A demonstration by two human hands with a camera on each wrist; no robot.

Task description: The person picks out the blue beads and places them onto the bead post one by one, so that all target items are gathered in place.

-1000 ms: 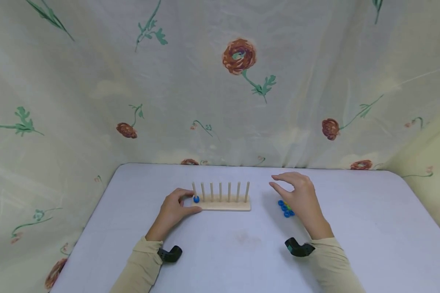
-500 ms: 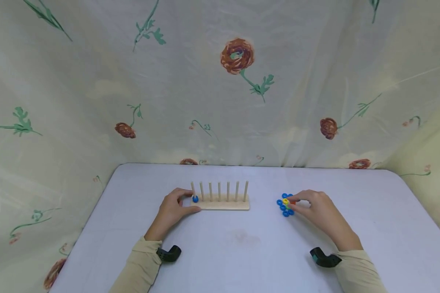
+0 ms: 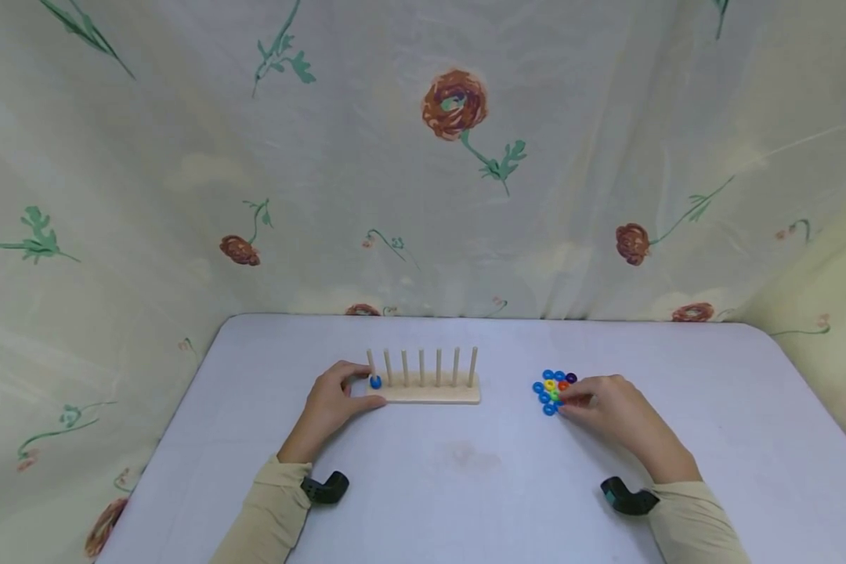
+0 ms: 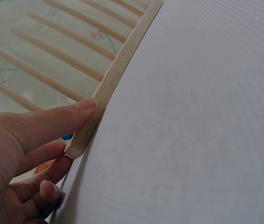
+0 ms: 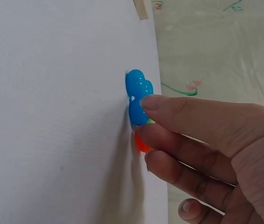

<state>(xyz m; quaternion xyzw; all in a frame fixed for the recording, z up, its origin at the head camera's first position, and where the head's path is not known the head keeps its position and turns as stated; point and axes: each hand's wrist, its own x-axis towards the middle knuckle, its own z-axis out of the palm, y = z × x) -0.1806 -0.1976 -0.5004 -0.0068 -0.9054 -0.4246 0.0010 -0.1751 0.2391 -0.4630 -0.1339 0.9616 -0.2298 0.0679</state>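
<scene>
My left hand [image 3: 333, 403] grips the left end of a wooden peg rack [image 3: 430, 395], thumb along the front edge, as the left wrist view also shows. Several upright pegs stand on the rack. A blue ring [image 3: 376, 382] sits low on its leftmost peg. Over a cluster of small rings to the right is my right hand [image 3: 616, 411]. In the right wrist view its thumb and index finger pinch a blue ring [image 5: 138, 112] at the cluster's near edge; the fingertips partly hide it. A yellow ring [image 3: 551, 385] and an orange ring [image 3: 563, 386] lie close by.
Other blue rings [image 3: 538, 387], a green ring [image 3: 554, 396] and a dark purple ring [image 3: 571, 377] lie in the same cluster. The white table [image 3: 423, 486] ends at the back against a flowered curtain [image 3: 536, 258].
My right hand has come down from above the cluster, moving right, and its fingers have closed in on a blue ring at the near side. The left hand keeps its place on the rack.
</scene>
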